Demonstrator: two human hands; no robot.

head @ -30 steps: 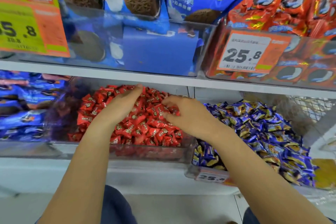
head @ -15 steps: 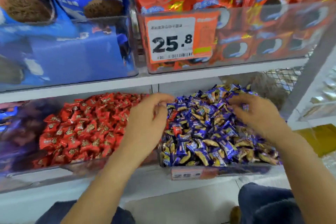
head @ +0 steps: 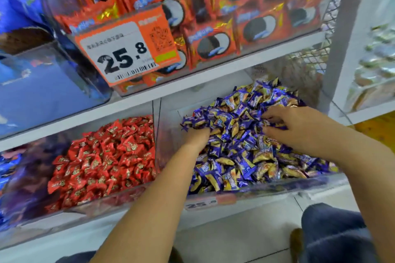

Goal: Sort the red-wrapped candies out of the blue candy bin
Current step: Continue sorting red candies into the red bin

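No red-wrapped stray showing anywhere on the blue candies, so no telling its long axis. If present, likely hidden low on the heap's left side, inside the blue candy bin, right where the left hand digs in. Fingers buried under wrappers to the knuckles; cannot tell whether clamped round anything. Judging from that, left hand nearer the likely spot and nearer the drop-off too: red candies lying just to its left, across the clear divider.

Further right, right hand resting on top of the heap, fingers bent and spread, raking wrappers; no clear pinch, grip unreadable.

Above, orange price tag on the upper shelf's bin.

Against half a second ago: then a red wrapper lying in plain sight near the heap's left edge, beside the left fingertips, fingers all visible; now wrapper gone from sight and fingers sunk in.
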